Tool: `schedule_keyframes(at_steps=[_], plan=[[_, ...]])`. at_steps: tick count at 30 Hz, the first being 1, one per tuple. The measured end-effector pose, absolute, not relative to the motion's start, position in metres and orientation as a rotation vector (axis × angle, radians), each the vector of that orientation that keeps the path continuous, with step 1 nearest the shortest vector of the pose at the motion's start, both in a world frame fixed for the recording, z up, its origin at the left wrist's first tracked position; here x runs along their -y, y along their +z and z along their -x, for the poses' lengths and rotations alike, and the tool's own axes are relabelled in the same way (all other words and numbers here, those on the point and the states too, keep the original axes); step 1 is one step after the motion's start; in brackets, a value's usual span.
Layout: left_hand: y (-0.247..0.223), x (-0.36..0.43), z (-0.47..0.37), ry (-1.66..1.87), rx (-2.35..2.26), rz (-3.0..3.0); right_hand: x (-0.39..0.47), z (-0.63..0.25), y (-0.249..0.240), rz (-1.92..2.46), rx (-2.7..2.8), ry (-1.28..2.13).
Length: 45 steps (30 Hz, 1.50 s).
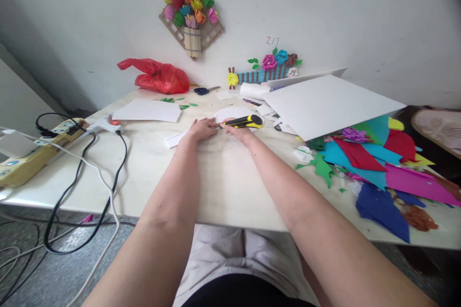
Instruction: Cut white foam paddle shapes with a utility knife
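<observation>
In the head view my right hand is closed around a yellow and black utility knife, its front end pointing left toward my other hand. Flat on the tabletop, fingers stretched out, lies my left hand. A narrow white strip of board sticks out to the left of that hand. Just beyond both hands is a white piece of board, partly hidden by the knife and the right hand. Whether the blade touches the board cannot be made out.
A large white board leans over scraps at right, near coloured paper. Another white board, a red plastic bag and scissors lie left and back. A glue gun and power strip with cables are at left.
</observation>
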<state>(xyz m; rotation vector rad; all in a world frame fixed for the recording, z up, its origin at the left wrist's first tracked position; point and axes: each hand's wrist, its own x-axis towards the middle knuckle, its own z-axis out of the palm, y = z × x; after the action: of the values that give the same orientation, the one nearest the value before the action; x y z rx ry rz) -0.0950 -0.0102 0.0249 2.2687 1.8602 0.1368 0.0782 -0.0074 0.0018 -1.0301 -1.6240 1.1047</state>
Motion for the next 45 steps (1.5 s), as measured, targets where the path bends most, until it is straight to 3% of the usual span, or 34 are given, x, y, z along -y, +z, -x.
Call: schedule_keyframes(at_steps=[45], plan=[[0.0231,0.0078,0.0962,0.150,-1.852,-2.277,0.0104,-0.0791,0.0063,1.008,1.629,1.105]])
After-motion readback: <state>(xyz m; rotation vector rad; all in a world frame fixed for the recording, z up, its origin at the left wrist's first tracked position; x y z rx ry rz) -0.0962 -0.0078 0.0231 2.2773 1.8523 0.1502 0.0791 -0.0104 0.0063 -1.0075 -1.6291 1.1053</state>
